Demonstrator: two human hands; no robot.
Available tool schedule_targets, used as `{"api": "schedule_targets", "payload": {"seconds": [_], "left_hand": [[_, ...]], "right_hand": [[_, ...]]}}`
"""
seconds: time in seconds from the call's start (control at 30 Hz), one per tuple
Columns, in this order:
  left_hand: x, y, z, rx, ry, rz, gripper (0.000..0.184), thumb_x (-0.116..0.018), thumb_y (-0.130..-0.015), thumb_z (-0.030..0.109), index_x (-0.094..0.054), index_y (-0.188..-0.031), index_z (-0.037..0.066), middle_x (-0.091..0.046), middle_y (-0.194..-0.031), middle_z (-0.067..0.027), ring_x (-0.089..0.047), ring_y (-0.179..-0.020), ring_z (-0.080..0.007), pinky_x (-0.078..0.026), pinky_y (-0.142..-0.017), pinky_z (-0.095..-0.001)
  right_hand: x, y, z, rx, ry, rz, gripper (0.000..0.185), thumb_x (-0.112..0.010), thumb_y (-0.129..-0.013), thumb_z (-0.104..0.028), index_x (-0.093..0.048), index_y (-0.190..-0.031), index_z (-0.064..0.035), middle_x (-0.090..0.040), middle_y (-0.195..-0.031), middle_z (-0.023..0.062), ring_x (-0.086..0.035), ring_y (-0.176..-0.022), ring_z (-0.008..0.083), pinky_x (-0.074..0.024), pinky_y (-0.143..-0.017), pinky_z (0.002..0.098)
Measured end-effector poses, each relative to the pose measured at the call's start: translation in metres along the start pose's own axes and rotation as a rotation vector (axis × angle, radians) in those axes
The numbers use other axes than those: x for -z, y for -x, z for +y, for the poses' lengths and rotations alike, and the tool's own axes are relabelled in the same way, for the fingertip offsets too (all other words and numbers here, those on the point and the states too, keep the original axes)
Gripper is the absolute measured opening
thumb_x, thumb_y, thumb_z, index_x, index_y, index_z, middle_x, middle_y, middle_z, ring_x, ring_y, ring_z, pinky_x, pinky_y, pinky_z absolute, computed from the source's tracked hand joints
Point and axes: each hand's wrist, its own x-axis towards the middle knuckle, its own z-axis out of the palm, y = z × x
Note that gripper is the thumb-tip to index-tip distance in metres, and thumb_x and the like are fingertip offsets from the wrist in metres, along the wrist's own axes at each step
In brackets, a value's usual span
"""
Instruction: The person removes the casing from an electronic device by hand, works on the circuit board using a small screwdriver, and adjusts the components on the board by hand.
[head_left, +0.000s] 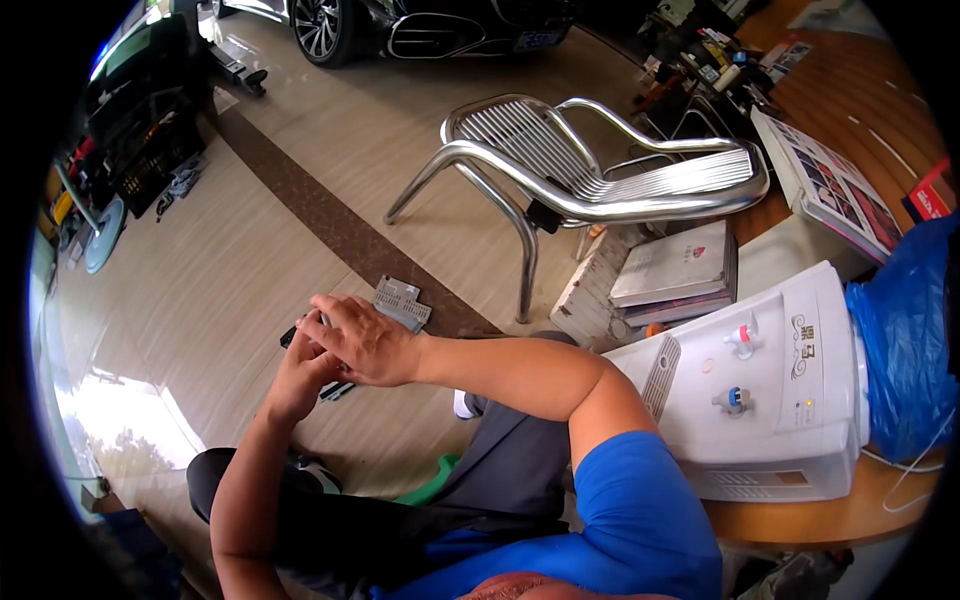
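Note:
My right hand [372, 338] lies across my left hand [303, 368], in front of my lap. The fingers of both hands are bent and closed together, and what they hold between them is mostly hidden. A dark edge [288, 336] shows beside the left fingers, and a dark piece [337, 391] shows below the hands; I cannot tell whether they belong to one thing. Just beyond the right hand is a grey metal plate with rows of slots [402, 303]; whether it lies on the floor or is held, I cannot tell.
A white water dispenser [770, 400] stands on a wooden table [790, 520] at my right, beside a blue plastic bag [905, 340]. Ahead is a metal bench [560, 170], with books [675, 265] near it. A car wheel [322, 28] is at the back, crates [150, 180] at left.

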Motion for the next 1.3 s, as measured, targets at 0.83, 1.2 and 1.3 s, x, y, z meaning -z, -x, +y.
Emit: {"api": "schedule_targets", "payload": {"seconds": [0.83, 1.2, 1.3], "left_hand": [[0.024, -0.006, -0.027, -0.170, -0.529, 0.246, 0.092, -0.072, -0.078, 0.002, -0.016, -0.152, 0.005, -0.059, -0.117, -0.0186, -0.062, -0.101, -0.0238, -0.052, -0.085, -0.0347], [0.012, 0.008, -0.005, -0.223, -0.757, 0.187, 0.093, -0.072, -0.076, 0.004, -0.019, -0.152, 0.007, -0.055, -0.128, -0.0266, -0.058, -0.114, -0.0360, -0.048, -0.094, -0.0389], [0.009, 0.010, -0.001, -0.200, -0.801, 0.179, 0.092, -0.071, -0.076, 0.003, -0.019, -0.152, 0.007, -0.054, -0.128, -0.0270, -0.057, -0.115, -0.0362, -0.047, -0.095, -0.0392]], "right_hand": [[0.030, -0.004, 0.023, -0.165, -0.151, -0.022, 0.079, -0.078, -0.076, -0.028, -0.041, -0.138, 0.0027, -0.038, -0.143, 0.0258, -0.040, -0.131, 0.0422, -0.0355, -0.110, 0.0462], [0.031, -0.004, 0.025, -0.201, -0.214, -0.227, 0.078, -0.079, -0.077, -0.032, -0.043, -0.137, 0.0012, -0.044, -0.140, 0.0248, -0.043, -0.130, 0.0403, -0.0364, -0.108, 0.0450], [0.033, -0.004, 0.025, -0.202, -0.237, -0.234, 0.079, -0.080, -0.076, -0.031, -0.043, -0.137, 0.0011, -0.043, -0.141, 0.0250, -0.044, -0.130, 0.0400, -0.0366, -0.109, 0.0445]]}}
